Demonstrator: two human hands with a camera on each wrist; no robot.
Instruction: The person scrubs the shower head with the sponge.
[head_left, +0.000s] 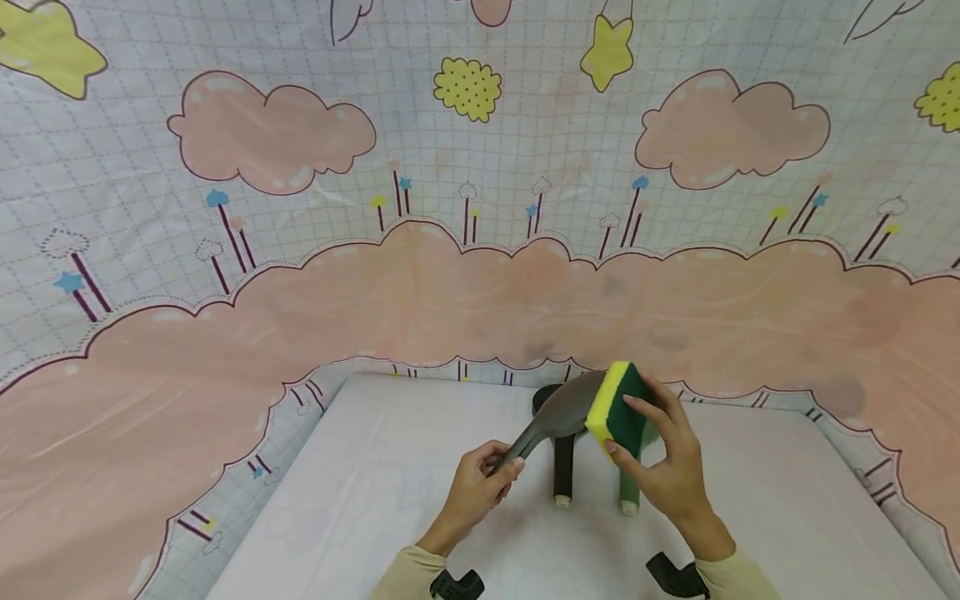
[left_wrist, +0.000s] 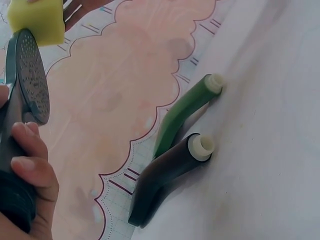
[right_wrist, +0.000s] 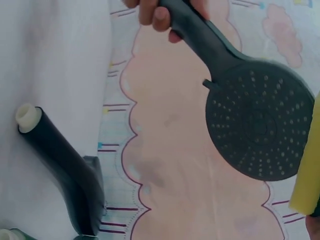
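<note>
My left hand [head_left: 480, 483] grips a dark grey shower head [head_left: 555, 414] by its handle, holding it tilted above the white tabletop. Its round face, dotted with nozzles, shows in the right wrist view. A yellow sponge with a green scouring side [head_left: 626, 408] is pinched between the thumb and fingers of my right hand [head_left: 678, 467]. The yellow side sits right at the rim of the shower head's face. Below lie a black shower head [head_left: 562, 471] and a green shower head [head_left: 628, 492], pale threaded ends toward me, their heads partly hidden behind the held things.
The white tabletop [head_left: 360, 500] spreads beneath both hands. Behind it and along its sides runs a patterned cloth [head_left: 450, 300] with pink clouds and stars. Black straps with mounts [head_left: 457, 586] sit at my wrists.
</note>
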